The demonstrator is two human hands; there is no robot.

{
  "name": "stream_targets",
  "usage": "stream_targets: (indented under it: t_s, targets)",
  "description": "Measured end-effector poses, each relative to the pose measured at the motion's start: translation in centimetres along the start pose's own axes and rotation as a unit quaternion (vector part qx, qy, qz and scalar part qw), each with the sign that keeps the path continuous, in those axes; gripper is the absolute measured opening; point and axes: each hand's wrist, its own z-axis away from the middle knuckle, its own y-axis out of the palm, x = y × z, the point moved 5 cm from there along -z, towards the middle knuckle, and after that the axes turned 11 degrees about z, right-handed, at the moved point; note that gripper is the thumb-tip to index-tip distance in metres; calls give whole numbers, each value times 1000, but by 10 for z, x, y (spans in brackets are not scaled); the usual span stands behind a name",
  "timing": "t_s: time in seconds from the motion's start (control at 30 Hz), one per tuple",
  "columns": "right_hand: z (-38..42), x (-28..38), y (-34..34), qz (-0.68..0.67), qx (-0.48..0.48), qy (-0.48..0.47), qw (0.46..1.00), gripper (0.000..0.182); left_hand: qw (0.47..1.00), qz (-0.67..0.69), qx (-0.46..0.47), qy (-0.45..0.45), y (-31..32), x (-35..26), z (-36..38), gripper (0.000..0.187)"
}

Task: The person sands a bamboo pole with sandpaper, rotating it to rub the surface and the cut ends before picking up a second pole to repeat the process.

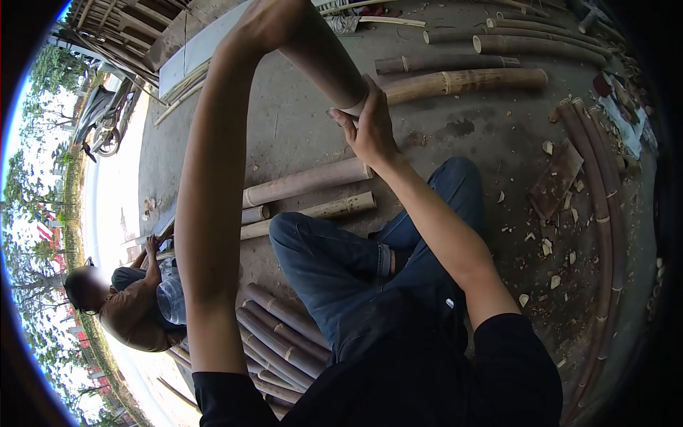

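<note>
A thick, dark bamboo piece [325, 62] is held up in front of me, slanting from the top centre down to the right. My left hand [274, 20] is closed round its upper part at the top edge of the view. Near its lower, pale cut end, my right hand [370, 124] grips it, with the thumb by the rim and the fingers behind. Below the piece, my crossed legs in blue jeans [320, 263] rest on the floor.
Bamboo poles [306, 183] lie in front of my legs, with more [284, 341] at the lower left and a thick pole [462, 84] beyond. Wood chips [546, 247] and a flat board [557, 178] are on the right. Another person [131, 313] sits at the left; a motorbike [107, 121] stands behind.
</note>
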Motion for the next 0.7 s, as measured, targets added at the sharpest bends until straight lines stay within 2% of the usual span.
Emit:
stream_targets:
  t_s: [0.03,0.13,0.17,0.2,0.27,0.3,0.37,0.4,0.47,0.5,0.6,0.63,0.7]
  targets:
    - [3,-6,4,-31,32,1,999,84,1000,-2,3,4,-4,1,-3,83]
    - [-97,44,-18,-74,-17,-110,991,81,992,-76,17,100,3,2,1,82]
    - [-122,60,-23,-83,-38,-154,984,77,999,19,-18,31,4,-10,4,87]
    - [-122,62,-23,-81,-34,-148,985,77,943,312,0,-120,10,-16,10,89]
    - [-125,64,-21,-117,1,-134,984,75,981,173,-31,-78,-2,-8,14,85]
    - [-102,56,-19,-120,-5,-106,987,73,982,172,-35,-71,-9,-7,16,85]
    - [-27,11,0,-140,74,-11,987,73,999,24,-21,-38,-17,-9,30,79]
    - [21,-20,12,-142,119,40,982,71,999,21,-22,-36,-18,-1,36,79]
    - [107,-74,20,-73,187,89,975,72,988,152,15,-14,-17,9,43,77]
    - [131,-92,27,-60,228,130,963,72,989,146,27,-29,-21,-2,49,81]
    - [114,-81,29,-110,226,135,958,73,995,101,20,19,-17,9,54,72]
    - [100,-71,33,-131,219,117,960,74,996,89,20,-4,-23,20,51,80]
    - [54,-34,25,-122,193,37,973,79,996,88,17,-1,-23,24,51,80]
